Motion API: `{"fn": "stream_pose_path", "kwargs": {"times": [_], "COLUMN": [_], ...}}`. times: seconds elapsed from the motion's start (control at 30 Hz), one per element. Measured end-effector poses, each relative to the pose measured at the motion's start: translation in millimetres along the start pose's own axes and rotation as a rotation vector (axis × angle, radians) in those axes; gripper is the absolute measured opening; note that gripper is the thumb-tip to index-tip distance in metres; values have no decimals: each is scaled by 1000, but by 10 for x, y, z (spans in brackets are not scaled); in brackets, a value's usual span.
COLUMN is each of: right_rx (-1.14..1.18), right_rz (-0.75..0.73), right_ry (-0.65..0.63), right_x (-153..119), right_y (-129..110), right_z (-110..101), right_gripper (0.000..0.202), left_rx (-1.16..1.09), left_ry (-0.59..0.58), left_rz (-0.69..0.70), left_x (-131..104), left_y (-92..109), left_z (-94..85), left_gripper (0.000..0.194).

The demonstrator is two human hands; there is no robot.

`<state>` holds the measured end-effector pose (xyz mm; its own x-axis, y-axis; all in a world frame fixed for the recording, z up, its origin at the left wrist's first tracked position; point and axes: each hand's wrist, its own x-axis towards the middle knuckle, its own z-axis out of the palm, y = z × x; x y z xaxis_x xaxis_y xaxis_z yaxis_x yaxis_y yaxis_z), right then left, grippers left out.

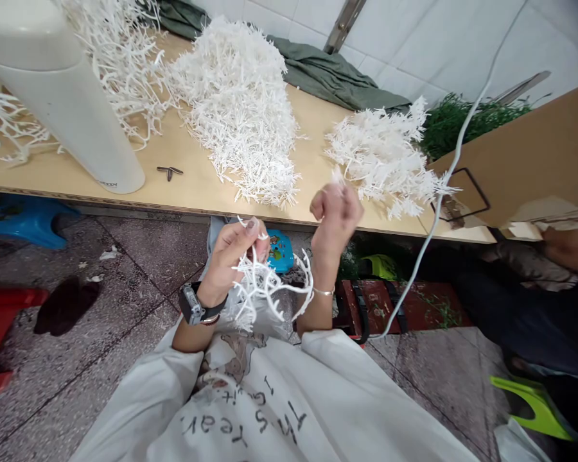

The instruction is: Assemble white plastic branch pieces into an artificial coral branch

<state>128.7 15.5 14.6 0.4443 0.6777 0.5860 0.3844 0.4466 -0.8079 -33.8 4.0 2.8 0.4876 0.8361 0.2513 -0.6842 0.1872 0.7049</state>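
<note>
landmark: middle white pile (250,109), spread on the table (187,160).

left hand (228,256): nearly closed, thumb against fingers, gripping a branched white sprig (264,282); nearer the body than the landmark, off the table edge.

white sprig: hangs from the left fingertips — loosely slanting down and to the right, away from the landmark, with curved outer branches close beside the right wrist.

right hand (338,208): curled in almost to a fist, just off the landmark's near right side; cannot tell of any hold on the pale bit at the fingertips.

key relation: free branches toward the right arm, nearer its wrist than its fingertips; right hand nearer than left to the small white pile (380,154), right of the landmark.

also: white bottle (72,115) left of the landmark — dark seeds (169,172) between; green cloth (318,72) behind.
</note>
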Motion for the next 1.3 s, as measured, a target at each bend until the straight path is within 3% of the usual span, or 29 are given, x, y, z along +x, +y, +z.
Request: {"fn": "stream_pose_path", "kwargs": {"times": [0.1, 0.17, 0.27, 0.37, 0.43, 0.57, 0.67, 0.77, 0.9, 1.0, 1.13, 1.3], "right_rx": [-553, -670, -549, -536, -587, -682, -715, -573, -141, -85, -329, -452], "right_rz": [-15, -66, -136, -161, -151, -125, -148, -121, -92, -242, -547, -589], "right_ry": [-122, -213, -267, -156, -113, -245, -157, -17, 71, -124, -448, -494], "right_x": [201, 242, 177, 140, 190, 293, 253, 171, 61, -50, -206, -315], "right_y": [230, 276, 186, 144, 235, 515, 565, 430, 78, -188, -364, -344], "right_z": [89, 97, 77, 101, 149, 256, 287, 242, 89, -34, -117, -120], "right_gripper": [27, 30, 27, 37, 38, 30, 25, 29, 51, 56, 34, 11], "left_rx": [-12, -5, 45, 129, 143, 150, 162, 163, 156, 224, 392, 584], "left_ry": [47, 96, 166, 192, 183, 145, 143, 135, 106, 97, 118, 132], "left_rz": [-53, -101, -115, -95, -93, -85, -105, -109, -98, -46, 39, 82], "left_x": [18, 42, 79, 96, 96, 103, 126, 143, 126, 98, 68, 31], "left_y": [1, -1, -1, 2, 3, -1, -1, 11, 30, 27, 15, 23], "left_z": [24, 10, -40, -80, -90, -92, -110, -139, -151, -134, -105, -82], "left_gripper": [39, 36, 35, 34, 30, 29, 29, 28, 26, 27, 30, 37]}}
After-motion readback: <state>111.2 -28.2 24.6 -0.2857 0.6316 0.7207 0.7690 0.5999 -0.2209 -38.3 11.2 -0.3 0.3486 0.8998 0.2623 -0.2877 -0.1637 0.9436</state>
